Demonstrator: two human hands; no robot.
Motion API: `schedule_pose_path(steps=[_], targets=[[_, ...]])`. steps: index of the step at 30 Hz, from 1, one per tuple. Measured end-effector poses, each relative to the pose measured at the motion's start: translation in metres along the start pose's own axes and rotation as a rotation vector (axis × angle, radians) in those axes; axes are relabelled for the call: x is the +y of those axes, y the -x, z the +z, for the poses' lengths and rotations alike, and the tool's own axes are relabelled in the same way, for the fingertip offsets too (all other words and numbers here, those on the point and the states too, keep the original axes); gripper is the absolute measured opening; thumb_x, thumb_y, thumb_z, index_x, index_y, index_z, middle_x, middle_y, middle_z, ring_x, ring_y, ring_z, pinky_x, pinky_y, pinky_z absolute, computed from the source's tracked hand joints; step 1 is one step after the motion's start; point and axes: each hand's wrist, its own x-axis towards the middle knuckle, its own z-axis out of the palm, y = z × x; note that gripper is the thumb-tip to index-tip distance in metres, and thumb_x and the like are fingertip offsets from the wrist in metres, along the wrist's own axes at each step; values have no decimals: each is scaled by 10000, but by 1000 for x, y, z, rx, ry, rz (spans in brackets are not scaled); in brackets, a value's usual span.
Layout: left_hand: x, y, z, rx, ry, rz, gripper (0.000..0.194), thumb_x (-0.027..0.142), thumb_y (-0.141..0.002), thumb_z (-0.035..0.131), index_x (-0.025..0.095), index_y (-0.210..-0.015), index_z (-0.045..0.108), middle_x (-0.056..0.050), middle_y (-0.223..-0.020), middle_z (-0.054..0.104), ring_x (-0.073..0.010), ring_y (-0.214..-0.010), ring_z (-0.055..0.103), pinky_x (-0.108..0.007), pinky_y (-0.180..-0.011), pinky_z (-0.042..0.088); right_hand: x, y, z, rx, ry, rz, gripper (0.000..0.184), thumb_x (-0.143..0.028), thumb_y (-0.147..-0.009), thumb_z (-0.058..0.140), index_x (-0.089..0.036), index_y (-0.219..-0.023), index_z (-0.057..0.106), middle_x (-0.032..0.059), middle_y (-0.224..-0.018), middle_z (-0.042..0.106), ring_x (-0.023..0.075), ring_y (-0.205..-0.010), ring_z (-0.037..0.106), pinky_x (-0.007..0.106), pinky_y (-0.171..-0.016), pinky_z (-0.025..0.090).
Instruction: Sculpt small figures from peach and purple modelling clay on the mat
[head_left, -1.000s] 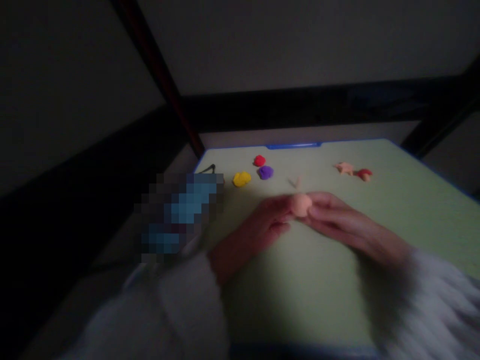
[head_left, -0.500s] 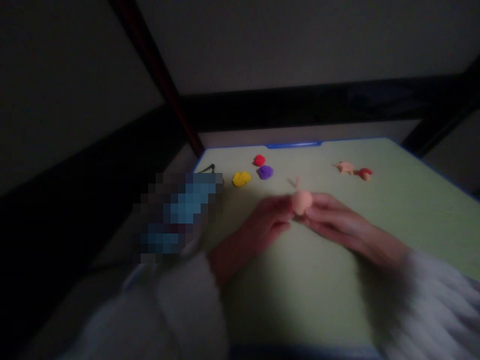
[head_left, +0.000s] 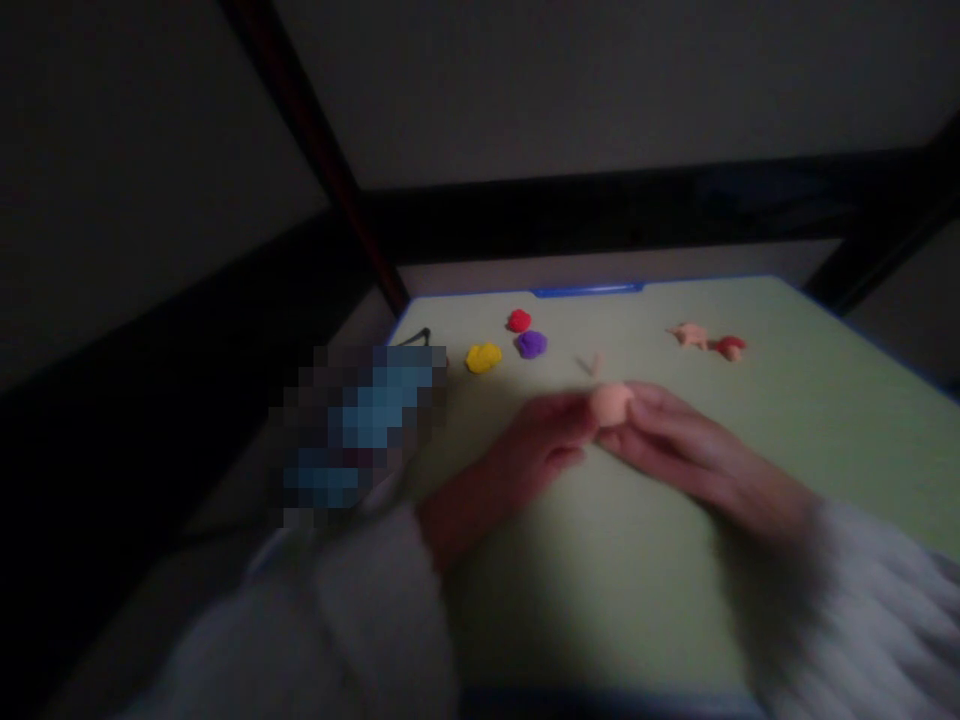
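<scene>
And here we have the ball (head_left: 613,404) right between our hands, left (head_left: 536,445) and right (head_left: 690,450), fingers closed on it from both sides, neither nearer; it's roundish, no clear long axis, with the small stub (head_left: 598,365) just beyond.

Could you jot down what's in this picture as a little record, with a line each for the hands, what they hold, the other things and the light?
Left hand: fingers against the left side of the peach ball
Right hand: fingers against its right side
Just beyond the hands: small peach piece
Far left group: red lump, purple lump, yellow lump
Far right group: peach figure, red-and-peach piece
Surface: pale green tabletop, blue edge
Light: dim, picture blurred
</scene>
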Motion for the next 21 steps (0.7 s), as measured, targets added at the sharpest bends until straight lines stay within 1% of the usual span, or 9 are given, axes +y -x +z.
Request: schedule_pose_path(steps=[4, 8, 11, 14, 18, 21], targets=[[-2, -1, 0, 7, -4, 23, 234, 321, -595, 712, 144, -682, 587, 59, -545, 373, -32, -477, 197, -209, -445, 107, 2, 2, 3, 5, 9, -4, 151, -277, -630, 791, -215, -731, 698, -44, -714, 678, 59, -671, 607, 164, -723, 483], [-1, -2, 1, 29, 3, 17, 245, 319, -582, 722, 143, -675, 579, 71, -518, 345, -28, -462, 187, -211, -435, 103, 3, 2, 6, 23, 13, -3, 150, -275, -604, 805, -201, -675, 696, -40, -674, 664, 60, -643, 595, 154, -691, 484], [-1, -1, 1, -3, 24, 18, 278, 369, -615, 710, 137, -660, 562, 70, -508, 320, -29, -463, 191, -205, -429, 129, 4, 1, 5, 24, -33, 15, 159, -260, -593, 812, -218, -703, 707, -48, -671, 671, 52, -618, 593, 137, -641, 479], [0, 0, 0, -20, 61, 34, 290, 377, -641, 701, 131, -640, 547, 59, -530, 318, -28, -477, 207, -189, -418, 142, 4, -1, 2, 4, -90, 32, 191, -247, -588, 816, -236, -751, 716, -54, -694, 685, 51, -646, 609, 134, -648, 479], [1, 1, 0, 76, 153, 1, 275, 285, -613, 723, 131, -585, 498, 48, -546, 339, -29, -494, 266, -151, -400, 161, 3, -4, -2, -17, -118, 63, 165, -261, -623, 796, -229, -764, 718, -55, -694, 690, 47, -636, 607, 135, -659, 481], [0, 1, -1, 110, 184, -43, 253, 254, -589, 741, 128, -619, 523, 47, -550, 355, -28, -496, 297, -132, -400, 189, 1, -3, -1, -20, -110, 63, 155, -243, -626, 794, -229, -759, 718, -53, -720, 700, 48, -643, 611, 142, -676, 482]])
